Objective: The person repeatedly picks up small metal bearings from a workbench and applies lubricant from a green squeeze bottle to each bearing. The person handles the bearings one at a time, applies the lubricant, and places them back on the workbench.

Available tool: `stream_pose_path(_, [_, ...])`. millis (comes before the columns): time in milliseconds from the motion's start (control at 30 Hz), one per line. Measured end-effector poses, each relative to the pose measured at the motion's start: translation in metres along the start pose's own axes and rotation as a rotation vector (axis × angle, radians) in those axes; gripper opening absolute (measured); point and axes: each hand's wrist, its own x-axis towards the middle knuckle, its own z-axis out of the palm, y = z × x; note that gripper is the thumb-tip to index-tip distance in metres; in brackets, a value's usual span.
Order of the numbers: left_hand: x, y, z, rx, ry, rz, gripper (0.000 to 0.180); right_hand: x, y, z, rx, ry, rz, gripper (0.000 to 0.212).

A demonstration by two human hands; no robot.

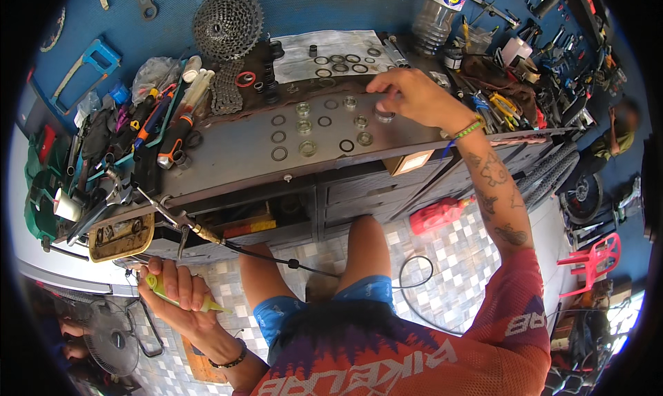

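My left hand is wrapped round a slim yellow-green squeeze bottle, its pointed nozzle aimed to the right. It hangs low at the left, in front of the bench. My right hand reaches over the metal bench top, fingers curled down onto a bearing at the right end of a group of parts. The fingertips partly cover that bearing. Left of it, bearings and thin seal rings lie in short columns. A dark ring lies nearer the bench's front edge.
A white sheet at the back bears several dark rings. Tools crowd the bench's left and right. An air gun with a black hose hangs before the bench. A shallow tray juts out at left; a red container lies on the floor.
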Motion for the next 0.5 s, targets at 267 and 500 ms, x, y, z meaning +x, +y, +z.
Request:
stream_pose_path(267, [0.006,-0.018,0.005,-0.017,-0.054,-0.046,0.035,-0.004,0.005,-0.015,-0.008,-0.254,0.038,0.041])
stream_pose_path(500, [-0.004,-0.043,0.022,0.327,-0.066,-0.031,0.046,-0.017,-0.089,0.007,0.501,0.106,-0.061,0.033])
